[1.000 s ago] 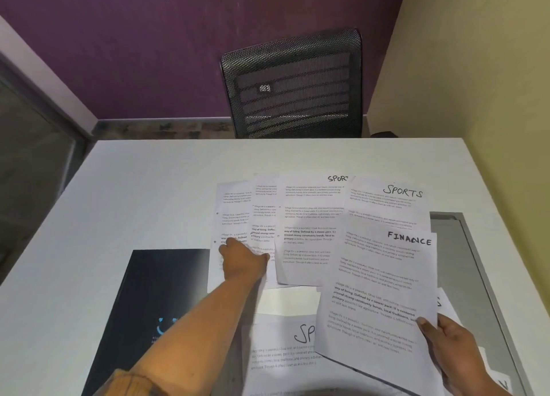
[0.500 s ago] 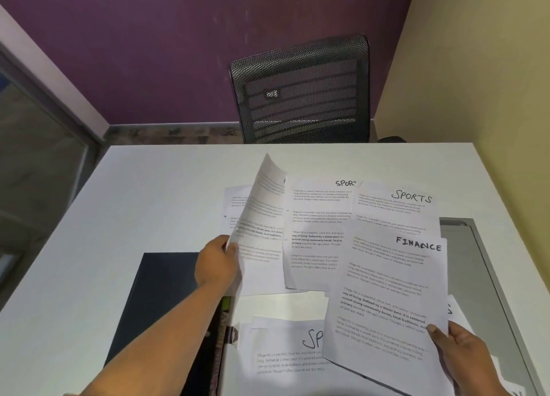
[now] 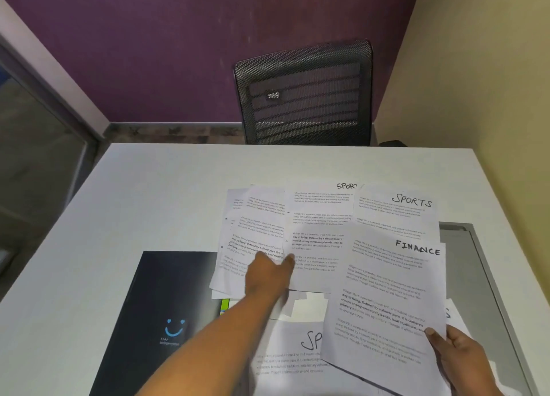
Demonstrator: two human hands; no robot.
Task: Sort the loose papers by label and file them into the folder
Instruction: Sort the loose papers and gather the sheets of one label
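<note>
Our right hand (image 3: pixel 458 354) pinches the FINANCE sheet (image 3: pixel 387 291); left hand (image 3: pixel 269 276) lies spread on the loose papers (image 3: pixel 256 226). We should uncover labels before lifting 1.

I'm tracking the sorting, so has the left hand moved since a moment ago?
Yes. The left hand has shifted right, away from the folder, and now rests on the spread papers; the sheet it had lifted lies flat again.
</note>
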